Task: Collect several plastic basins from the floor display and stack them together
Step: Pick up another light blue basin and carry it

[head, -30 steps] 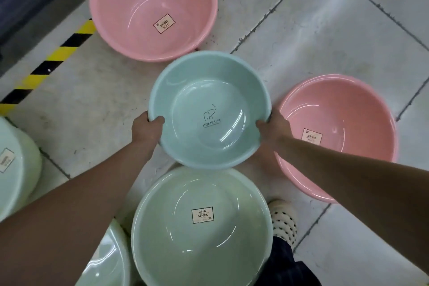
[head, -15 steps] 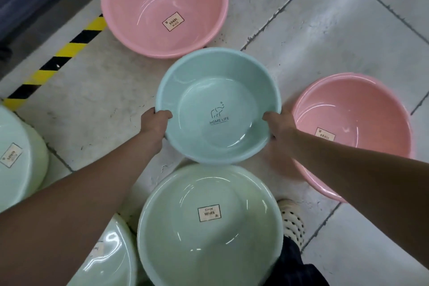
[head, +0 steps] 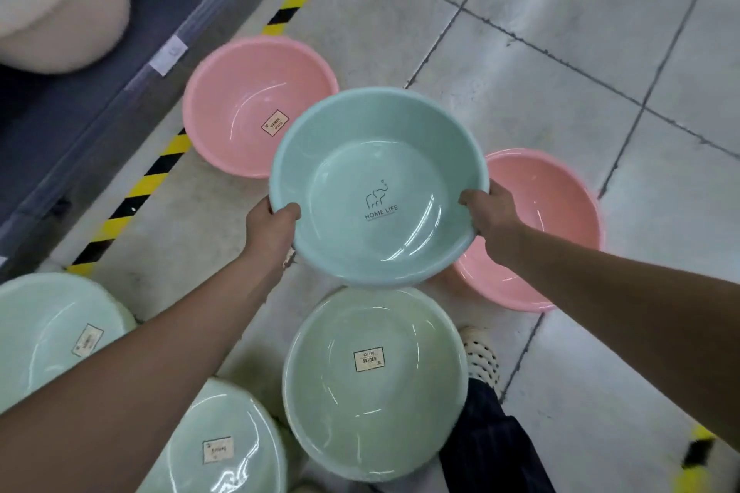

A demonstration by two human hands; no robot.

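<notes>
I hold a light teal basin [head: 340,140] with an elephant logo and "HOME LIFE" print up off the floor. My left hand [head: 272,224] grips its left rim and my right hand [head: 490,212] grips its right rim. On the floor lie a pink basin [head: 240,104] at the back left, a second pink basin [head: 552,220] partly hidden behind the held one on the right, and a pale green basin [head: 376,432] just below it.
Two more pale green basins sit at the left [head: 44,328] and bottom left [head: 224,448]. A yellow-black hazard stripe [head: 148,180] runs along a dark shelf base [head: 72,120]. A cream tub [head: 60,4] stands on the shelf. My dotted shoe [head: 480,356] is by the green basin.
The teal basin has come up higher and nearer the camera, now overlapping both pink basins. The view has tilted up, showing the shelf and more floor.
</notes>
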